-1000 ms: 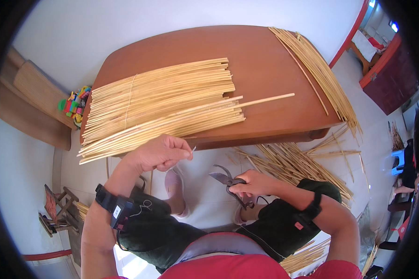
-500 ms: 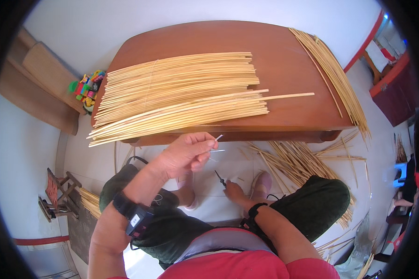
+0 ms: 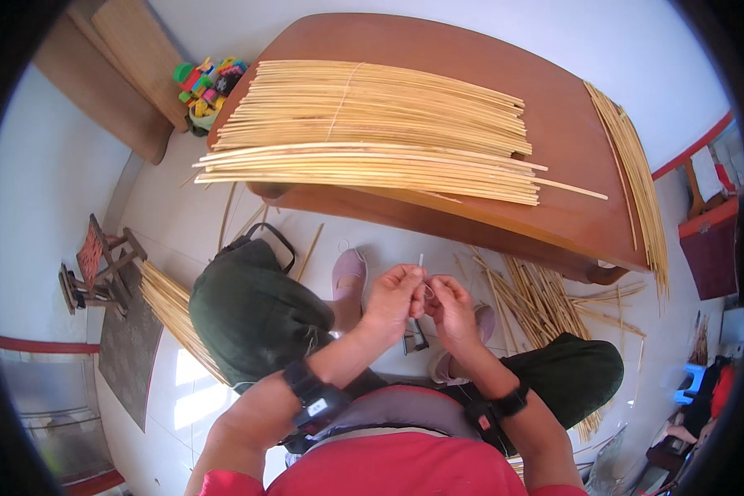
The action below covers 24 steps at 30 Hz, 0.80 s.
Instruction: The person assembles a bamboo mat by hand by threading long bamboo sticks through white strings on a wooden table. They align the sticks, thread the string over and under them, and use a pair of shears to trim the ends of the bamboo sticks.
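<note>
Both my hands meet in front of me, between my knees. My left hand (image 3: pixel 395 294) is closed in a pinch on a short thin white stick (image 3: pixel 422 259), whose tip rises above the fingers. Close beside it, my right hand (image 3: pixel 452 309) is pinched on a fine pale thread (image 3: pixel 429 291) that loops between the two hands. Below the hands shows a dark-handled tool (image 3: pixel 417 337); whether it rests on the floor cannot be told. On the brown table (image 3: pixel 372 37) beyond lies a mat-like row of straw-coloured sticks (image 3: pixel 388 103), crossed by a thread, with looser sticks (image 3: pixel 364 169) along its near side.
More long sticks (image 3: pixel 636 174) hang over the table's right end. Bundles lie on the floor at right (image 3: pixel 537 302) and beside my left leg (image 3: pixel 178 314). A small folding stool (image 3: pixel 107 260) stands at left, and colourful toys (image 3: pixel 207 91) sit by the table's left corner.
My right hand has come up from near the floor, away from the dark tool, to meet my left hand. The left hand has moved right and closer to me. The view has shifted.
</note>
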Tool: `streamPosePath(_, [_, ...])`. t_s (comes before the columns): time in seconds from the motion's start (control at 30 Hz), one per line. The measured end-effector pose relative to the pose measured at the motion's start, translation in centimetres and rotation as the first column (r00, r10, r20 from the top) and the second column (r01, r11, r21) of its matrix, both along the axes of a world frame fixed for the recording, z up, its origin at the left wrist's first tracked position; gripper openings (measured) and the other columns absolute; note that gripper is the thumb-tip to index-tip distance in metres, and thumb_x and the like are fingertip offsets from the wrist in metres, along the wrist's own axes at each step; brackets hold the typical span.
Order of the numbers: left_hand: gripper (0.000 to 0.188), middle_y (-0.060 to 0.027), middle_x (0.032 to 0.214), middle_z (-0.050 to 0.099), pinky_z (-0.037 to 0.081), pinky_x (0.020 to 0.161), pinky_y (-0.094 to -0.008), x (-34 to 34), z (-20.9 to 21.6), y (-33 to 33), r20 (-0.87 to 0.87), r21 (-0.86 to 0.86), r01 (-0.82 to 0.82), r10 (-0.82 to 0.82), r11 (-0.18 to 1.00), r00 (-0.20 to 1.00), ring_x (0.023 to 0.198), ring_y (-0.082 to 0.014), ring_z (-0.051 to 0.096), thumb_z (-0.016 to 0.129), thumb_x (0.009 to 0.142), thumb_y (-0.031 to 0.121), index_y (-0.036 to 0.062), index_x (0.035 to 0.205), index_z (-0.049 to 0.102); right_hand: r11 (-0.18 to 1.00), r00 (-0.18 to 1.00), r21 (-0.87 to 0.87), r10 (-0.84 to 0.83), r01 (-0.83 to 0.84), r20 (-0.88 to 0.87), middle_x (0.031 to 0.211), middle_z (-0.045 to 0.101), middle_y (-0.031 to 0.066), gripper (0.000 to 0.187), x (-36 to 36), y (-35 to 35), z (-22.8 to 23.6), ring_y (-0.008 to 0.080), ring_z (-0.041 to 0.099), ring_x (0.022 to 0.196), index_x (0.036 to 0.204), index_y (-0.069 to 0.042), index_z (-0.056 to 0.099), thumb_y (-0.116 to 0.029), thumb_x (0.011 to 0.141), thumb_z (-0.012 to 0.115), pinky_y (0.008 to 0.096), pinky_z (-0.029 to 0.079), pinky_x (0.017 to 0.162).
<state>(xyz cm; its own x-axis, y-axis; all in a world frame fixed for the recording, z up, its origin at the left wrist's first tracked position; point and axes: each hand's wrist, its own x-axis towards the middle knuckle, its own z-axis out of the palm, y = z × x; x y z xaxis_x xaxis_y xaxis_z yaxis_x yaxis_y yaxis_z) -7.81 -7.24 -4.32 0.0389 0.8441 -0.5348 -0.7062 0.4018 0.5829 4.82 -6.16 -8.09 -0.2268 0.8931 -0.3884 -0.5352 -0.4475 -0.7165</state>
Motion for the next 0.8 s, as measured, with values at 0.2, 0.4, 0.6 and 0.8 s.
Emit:
streamPosePath(0.2, [0.015, 0.0022, 0.059, 0.049, 0.033, 0.041, -0.0210, 2.8, 0.0, -2.2, -0.309, 0.114, 0.089, -0.050, 0.989, 0.950, 0.045, -0.0047, 0.042, 0.054, 0.098, 0.016, 0.0021, 0.095, 0.059, 0.996, 0.996, 0.095, -0.012, 0.003, 0.091, 0.075, 0.063, 0.0079, 0.008, 1.7, -3.1, 2.4, 0.0160, 0.061, 0.060, 0.095, -0.002, 0.058, -0.010, 0.092, 0.060, 0.0290, 0.051, 0.056])
streamPosePath(0.4, [0.017, 0.0009, 0.061, 0.053, 0.034, 0.041, -0.0207, 3.5, -0.7, -4.2, -0.399, 0.035, 0.199, -0.169, 0.979, 0.901, 0.046, -0.0047, 0.045, 0.054, 0.098, 0.018, 0.0024, 0.095, 0.059, 0.981, 0.976, 0.192, -0.012, -0.030, 0.217, 0.078, 0.064, 0.0087, 0.009, 3.1, -4.9, 1.5, 0.0148, 0.061, 0.060, 0.095, -0.002, 0.055, -0.010, 0.093, 0.060, 0.0271, 0.050, 0.054])
streamPosePath(0.6, [0.020, -0.0017, 0.064, 0.057, 0.037, 0.040, -0.0224, 2.8, -1.3, -4.6, -0.245, 0.020, 0.332, -0.318, 0.943, 0.916, 0.044, -0.0073, 0.047, 0.054, 0.098, 0.022, 0.0029, 0.096, 0.059, 0.990, 0.956, 0.143, -0.041, -0.002, 0.290, 0.092, 0.066, 0.0120, 0.012, 4.0, -5.3, 3.0, 0.0110, 0.059, 0.063, 0.093, -0.003, 0.052, -0.014, 0.096, 0.057, 0.0231, 0.049, 0.049])
streamPosePath(0.8, [0.020, -0.0021, 0.068, 0.058, 0.038, 0.040, -0.0237, 2.1, -0.6, -4.0, -0.182, -0.013, 0.349, -0.345, 0.937, 0.921, 0.044, -0.0087, 0.047, 0.055, 0.097, 0.022, 0.0032, 0.099, 0.058, 0.967, 0.958, 0.251, -0.120, 0.053, 0.262, 0.083, 0.063, 0.0101, 0.014, 4.3, -4.5, 4.2, 0.0123, 0.057, 0.056, 0.093, -0.004, 0.049, -0.016, 0.096, 0.056, 0.0260, 0.051, 0.047])
